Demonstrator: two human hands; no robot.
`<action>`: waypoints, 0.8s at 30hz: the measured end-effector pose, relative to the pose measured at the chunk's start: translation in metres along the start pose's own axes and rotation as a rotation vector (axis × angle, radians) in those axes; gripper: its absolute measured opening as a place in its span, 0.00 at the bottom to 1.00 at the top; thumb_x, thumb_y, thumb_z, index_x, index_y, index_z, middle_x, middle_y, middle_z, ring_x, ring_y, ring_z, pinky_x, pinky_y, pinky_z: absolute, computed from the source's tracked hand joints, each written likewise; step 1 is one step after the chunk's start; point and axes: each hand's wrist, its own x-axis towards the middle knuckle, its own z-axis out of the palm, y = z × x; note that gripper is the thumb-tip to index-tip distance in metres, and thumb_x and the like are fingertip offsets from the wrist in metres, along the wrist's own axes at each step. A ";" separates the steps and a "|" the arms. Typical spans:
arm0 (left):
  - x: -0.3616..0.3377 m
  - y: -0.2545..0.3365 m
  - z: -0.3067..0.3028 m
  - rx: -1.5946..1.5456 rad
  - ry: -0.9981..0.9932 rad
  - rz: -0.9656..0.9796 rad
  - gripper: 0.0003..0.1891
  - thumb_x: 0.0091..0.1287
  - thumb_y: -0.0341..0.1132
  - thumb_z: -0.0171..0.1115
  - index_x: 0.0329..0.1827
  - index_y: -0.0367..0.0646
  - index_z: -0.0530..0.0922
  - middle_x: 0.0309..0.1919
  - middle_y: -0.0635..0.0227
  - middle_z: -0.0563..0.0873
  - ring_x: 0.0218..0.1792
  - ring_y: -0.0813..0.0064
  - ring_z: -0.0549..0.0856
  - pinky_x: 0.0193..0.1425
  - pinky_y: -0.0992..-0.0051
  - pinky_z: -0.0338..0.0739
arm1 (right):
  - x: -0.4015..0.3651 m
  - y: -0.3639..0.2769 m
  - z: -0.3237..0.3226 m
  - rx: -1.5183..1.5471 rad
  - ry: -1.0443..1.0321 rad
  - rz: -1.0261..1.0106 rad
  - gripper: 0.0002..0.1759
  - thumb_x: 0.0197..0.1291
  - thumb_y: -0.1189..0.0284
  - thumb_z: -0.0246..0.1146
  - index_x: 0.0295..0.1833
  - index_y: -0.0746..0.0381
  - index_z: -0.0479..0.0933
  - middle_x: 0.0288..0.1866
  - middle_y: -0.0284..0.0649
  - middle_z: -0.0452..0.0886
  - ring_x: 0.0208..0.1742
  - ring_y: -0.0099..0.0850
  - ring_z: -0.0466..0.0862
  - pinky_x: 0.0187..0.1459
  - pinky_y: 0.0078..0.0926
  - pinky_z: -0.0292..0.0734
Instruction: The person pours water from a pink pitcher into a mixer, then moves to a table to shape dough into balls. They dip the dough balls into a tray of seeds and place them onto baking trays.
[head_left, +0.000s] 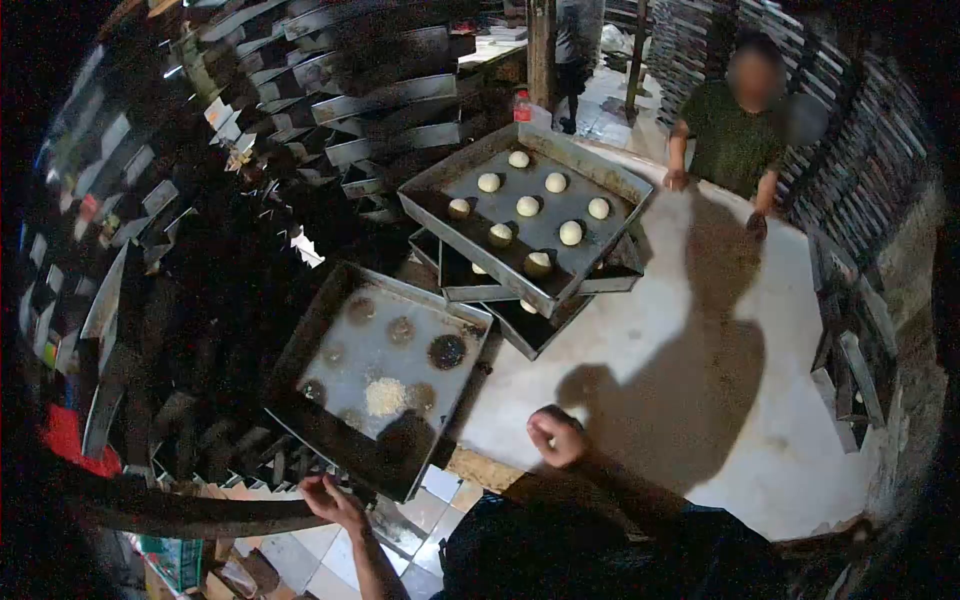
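Observation:
A metal baking tray sits at a tilt on the left. Dark round marks cover its bottom, and a small heap of pale crumbs lies in it. My left hand is just below the tray's near edge, fingers loosely bent and apart, with nothing seen in them. Over the near edge of the pale table, to the right of the tray, my right hand is curled, thumb and fingers drawn together. Whatever it may hold is hidden. Several dough balls are spaced out in the top tray of a crosswise stack.
Across the table stands a person in a dark green shirt, hands near its far edge. Stacked trays rise along the left and back, and more trays lean at the right. A wooden post stands behind.

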 end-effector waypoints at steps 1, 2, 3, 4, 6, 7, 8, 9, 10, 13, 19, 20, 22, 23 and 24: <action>0.001 0.001 0.003 0.018 -0.029 0.035 0.03 0.65 0.22 0.51 0.38 0.39 0.67 0.33 0.68 0.69 0.36 0.77 0.70 0.42 0.77 0.68 | -0.011 0.019 0.015 -0.009 0.068 -0.143 0.07 0.53 0.76 0.62 0.39 0.63 0.76 0.35 0.43 0.79 0.38 0.39 0.80 0.40 0.30 0.75; 0.000 -0.004 -0.001 0.143 -0.111 0.113 0.05 0.65 0.23 0.52 0.38 0.38 0.66 0.33 0.67 0.70 0.37 0.77 0.71 0.42 0.77 0.69 | -0.027 0.039 0.028 -0.117 0.065 -0.161 0.10 0.52 0.74 0.64 0.41 0.62 0.76 0.39 0.44 0.79 0.43 0.40 0.79 0.43 0.33 0.75; -0.001 0.005 0.002 0.146 -0.124 0.112 0.05 0.65 0.23 0.52 0.38 0.38 0.66 0.33 0.67 0.70 0.37 0.77 0.71 0.42 0.77 0.69 | -0.044 0.052 0.035 -0.226 0.056 -0.173 0.14 0.50 0.72 0.65 0.43 0.62 0.76 0.44 0.46 0.79 0.49 0.41 0.78 0.46 0.36 0.75; -0.004 0.021 0.012 0.094 -0.200 0.082 0.05 0.64 0.23 0.53 0.39 0.37 0.66 0.33 0.67 0.70 0.36 0.76 0.71 0.41 0.77 0.69 | -0.051 0.049 0.040 -0.225 0.059 -0.165 0.14 0.50 0.72 0.65 0.43 0.62 0.76 0.44 0.46 0.79 0.49 0.41 0.78 0.46 0.36 0.75; -0.018 0.030 0.029 0.039 -0.237 0.164 0.09 0.65 0.25 0.54 0.46 0.35 0.67 0.37 0.65 0.70 0.37 0.76 0.71 0.42 0.76 0.71 | -0.056 0.045 0.042 0.020 0.125 0.022 0.21 0.50 0.67 0.66 0.50 0.61 0.75 0.51 0.49 0.75 0.58 0.45 0.73 0.52 0.42 0.73; -0.027 0.032 0.033 0.042 -0.232 0.154 0.09 0.65 0.25 0.54 0.46 0.35 0.67 0.37 0.65 0.70 0.37 0.76 0.71 0.42 0.76 0.71 | -0.055 0.046 0.037 0.015 0.114 0.024 0.21 0.50 0.67 0.66 0.50 0.61 0.75 0.51 0.49 0.75 0.58 0.45 0.73 0.52 0.42 0.73; -0.035 0.035 0.036 0.074 -0.291 0.117 0.09 0.64 0.25 0.55 0.45 0.35 0.68 0.36 0.66 0.71 0.36 0.75 0.72 0.41 0.77 0.71 | -0.051 0.049 0.030 -0.166 -0.003 -0.007 0.25 0.49 0.64 0.67 0.53 0.61 0.73 0.54 0.50 0.74 0.60 0.45 0.71 0.56 0.42 0.70; -0.043 0.039 0.040 0.105 -0.353 0.081 0.09 0.63 0.25 0.55 0.45 0.35 0.69 0.35 0.66 0.71 0.35 0.74 0.73 0.40 0.78 0.71 | -0.047 0.050 0.022 -0.345 -0.121 -0.037 0.29 0.49 0.62 0.67 0.56 0.61 0.71 0.57 0.50 0.72 0.62 0.44 0.70 0.59 0.42 0.68; -0.048 0.056 0.052 0.055 -0.488 0.012 0.10 0.61 0.26 0.58 0.44 0.35 0.71 0.35 0.65 0.73 0.33 0.72 0.74 0.39 0.76 0.71 | -0.042 0.048 0.014 -0.348 -0.125 -0.035 0.29 0.49 0.62 0.67 0.56 0.61 0.71 0.57 0.50 0.72 0.62 0.44 0.70 0.59 0.42 0.68; -0.077 0.076 0.101 0.111 -0.896 0.196 0.13 0.53 0.30 0.62 0.42 0.38 0.74 0.37 0.53 0.75 0.35 0.56 0.77 0.43 0.62 0.73 | -0.027 0.042 -0.004 -0.276 -0.418 -0.043 0.38 0.48 0.57 0.67 0.62 0.63 0.66 0.62 0.48 0.68 0.64 0.43 0.68 0.65 0.40 0.62; -0.173 0.032 0.164 0.322 -1.390 0.681 0.24 0.53 0.32 0.60 0.55 0.41 0.70 0.50 0.53 0.73 0.53 0.56 0.72 0.54 0.62 0.70 | -0.021 0.061 -0.055 -0.084 -0.257 0.034 0.41 0.50 0.61 0.64 0.68 0.64 0.57 0.66 0.48 0.64 0.67 0.39 0.65 0.65 0.36 0.59; -0.187 0.023 0.169 0.385 -1.356 0.846 0.23 0.54 0.32 0.58 0.56 0.42 0.70 0.51 0.53 0.73 0.55 0.56 0.70 0.56 0.63 0.69 | -0.028 0.075 -0.059 -0.036 -0.173 0.002 0.35 0.50 0.66 0.62 0.64 0.65 0.63 0.61 0.48 0.69 0.60 0.39 0.72 0.60 0.34 0.66; -0.187 0.036 0.179 0.246 -1.393 0.665 0.21 0.56 0.32 0.57 0.55 0.41 0.70 0.51 0.54 0.74 0.55 0.58 0.71 0.57 0.64 0.69 | -0.032 0.059 -0.075 -0.156 -0.166 0.070 0.32 0.50 0.68 0.62 0.61 0.66 0.66 0.58 0.46 0.71 0.57 0.37 0.75 0.56 0.32 0.70; -0.183 0.043 0.183 0.115 -1.427 0.488 0.19 0.58 0.33 0.55 0.54 0.41 0.71 0.51 0.55 0.75 0.55 0.60 0.72 0.58 0.65 0.68 | -0.035 0.048 -0.079 -0.263 -0.155 0.140 0.28 0.50 0.69 0.62 0.59 0.66 0.68 0.55 0.45 0.73 0.53 0.36 0.77 0.52 0.30 0.73; -0.176 0.050 0.185 -0.013 -1.440 0.301 0.18 0.61 0.34 0.54 0.54 0.40 0.72 0.51 0.56 0.76 0.55 0.62 0.73 0.59 0.65 0.68 | -0.035 0.041 -0.079 -0.265 -0.199 0.136 0.28 0.50 0.69 0.62 0.59 0.66 0.68 0.55 0.45 0.73 0.53 0.36 0.77 0.52 0.30 0.73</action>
